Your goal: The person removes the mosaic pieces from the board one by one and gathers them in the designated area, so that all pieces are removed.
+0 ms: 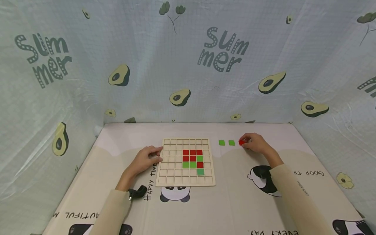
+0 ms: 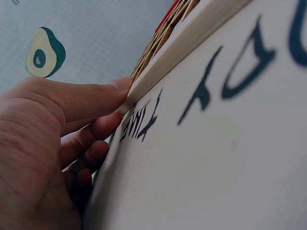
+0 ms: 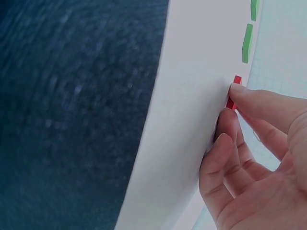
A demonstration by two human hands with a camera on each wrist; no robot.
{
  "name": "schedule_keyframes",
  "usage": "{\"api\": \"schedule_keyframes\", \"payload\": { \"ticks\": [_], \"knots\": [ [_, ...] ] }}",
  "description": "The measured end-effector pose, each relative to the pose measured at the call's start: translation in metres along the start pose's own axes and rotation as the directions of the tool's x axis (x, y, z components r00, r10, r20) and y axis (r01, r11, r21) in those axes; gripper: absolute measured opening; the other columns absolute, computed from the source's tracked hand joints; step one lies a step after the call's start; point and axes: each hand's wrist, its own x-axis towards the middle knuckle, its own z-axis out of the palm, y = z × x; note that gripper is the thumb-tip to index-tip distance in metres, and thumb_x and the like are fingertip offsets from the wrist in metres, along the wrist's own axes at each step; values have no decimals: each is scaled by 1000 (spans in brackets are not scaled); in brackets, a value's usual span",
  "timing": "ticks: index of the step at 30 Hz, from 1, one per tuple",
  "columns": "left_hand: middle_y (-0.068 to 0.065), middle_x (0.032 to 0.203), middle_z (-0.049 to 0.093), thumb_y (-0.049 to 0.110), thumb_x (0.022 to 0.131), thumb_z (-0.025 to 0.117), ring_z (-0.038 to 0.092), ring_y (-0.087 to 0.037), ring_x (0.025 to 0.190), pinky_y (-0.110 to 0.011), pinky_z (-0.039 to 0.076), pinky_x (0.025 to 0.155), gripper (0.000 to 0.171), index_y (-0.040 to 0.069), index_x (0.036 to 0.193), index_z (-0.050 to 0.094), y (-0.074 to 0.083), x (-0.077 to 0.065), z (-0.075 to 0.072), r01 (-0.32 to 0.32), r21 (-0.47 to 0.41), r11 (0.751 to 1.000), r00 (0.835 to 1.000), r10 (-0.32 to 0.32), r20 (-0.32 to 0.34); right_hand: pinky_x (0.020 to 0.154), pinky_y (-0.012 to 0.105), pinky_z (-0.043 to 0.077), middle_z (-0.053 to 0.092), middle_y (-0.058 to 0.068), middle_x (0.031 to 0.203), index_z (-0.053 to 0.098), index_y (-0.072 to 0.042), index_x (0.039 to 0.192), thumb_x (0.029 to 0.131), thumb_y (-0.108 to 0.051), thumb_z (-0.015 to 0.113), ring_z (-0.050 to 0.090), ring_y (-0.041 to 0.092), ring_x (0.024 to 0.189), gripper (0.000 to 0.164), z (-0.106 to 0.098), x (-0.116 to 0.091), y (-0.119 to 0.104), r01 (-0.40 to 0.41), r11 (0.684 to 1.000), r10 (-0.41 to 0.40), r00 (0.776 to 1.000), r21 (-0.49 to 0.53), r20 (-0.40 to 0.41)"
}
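A pale wooden grid board (image 1: 171, 179) lies flat on the table, with red tiles (image 1: 192, 152) and green tiles (image 1: 189, 165) in some of its squares. My left hand (image 1: 146, 159) rests against the board's left edge; in the left wrist view the thumb (image 2: 103, 98) touches the board's side (image 2: 165, 72). To the right of the board, my right hand (image 1: 256, 143) pinches a red square tile (image 1: 241, 142) between thumb and fingers. In the right wrist view this red tile (image 3: 237, 81) stands out between the fingertips, close over the table.
Two loose green tiles (image 1: 227, 142) lie in a row between the board and my right hand. A printed cloth (image 1: 229, 202) with panda pictures and lettering covers the table. Sheeting with avocado prints (image 1: 180, 97) hangs behind and at both sides.
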Motion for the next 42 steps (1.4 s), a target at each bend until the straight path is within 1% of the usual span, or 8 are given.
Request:
{"api": "schedule_keyframes", "payload": {
  "ticks": [8,13,18,23,27,31,38,42],
  "knots": [
    [0,98,65,22,90,79,51,-18,93,-34,40,86,55,3,139,64,0,-1,0,0,-2,1000,1000,0,-2,81,37,51,65,22,112,68,1,121,94,-8,67,58,32,97,28,1,-1,-1,-3,1000,2,1000,8,1],
    [0,98,65,22,90,78,51,-18,94,-34,40,86,55,3,140,64,0,-1,0,2,1,1000,1000,-2,0,78,37,52,66,23,112,68,1,122,92,-7,69,59,32,96,30,0,-2,-1,2,1000,-2,1000,3,-5],
    [0,98,65,22,90,78,51,-17,94,-33,39,86,56,3,140,63,0,-1,-1,3,11,1000,1000,-3,-1,82,41,54,67,22,114,68,-1,122,92,-10,71,61,34,100,31,2,-4,0,2,1000,-2,1000,-17,-29],
    [0,98,65,23,91,78,51,-18,94,-32,40,85,55,3,141,63,1,-1,-2,5,7,1000,1000,-5,0,79,41,54,67,22,113,69,0,121,91,-10,73,64,34,97,31,2,-7,-7,16,1000,-17,998,-19,-57],
    [0,98,64,23,91,78,51,-17,94,-32,40,85,56,3,140,63,0,-1,-1,5,-3,1000,1000,-5,1,78,38,53,68,21,109,70,0,120,91,-12,75,65,33,95,31,4,-9,-17,60,998,-61,996,-17,-64],
    [-1,99,64,22,91,78,51,-18,94,-33,40,86,56,3,141,63,0,-2,-1,6,-12,1000,1000,-6,3,80,38,51,68,19,107,71,0,119,90,-12,77,64,31,94,31,9,-13,-30,105,994,-105,992,-9,-72],
    [-1,98,64,21,91,78,51,-18,94,-34,40,86,55,3,141,63,3,-2,-1,8,-12,1000,1000,-8,4,73,33,48,71,18,106,73,-1,116,89,-13,79,60,20,82,30,22,-21,-54,187,982,-185,978,12,-95],
    [-1,97,64,20,90,78,51,-18,93,-34,39,86,55,3,140,63,3,-2,-1,8,-14,1000,1000,-8,2,71,32,49,71,19,109,72,-2,118,90,-14,79,61,19,81,31,31,-25,-69,224,974,-221,972,33,-84]
  ]
}}
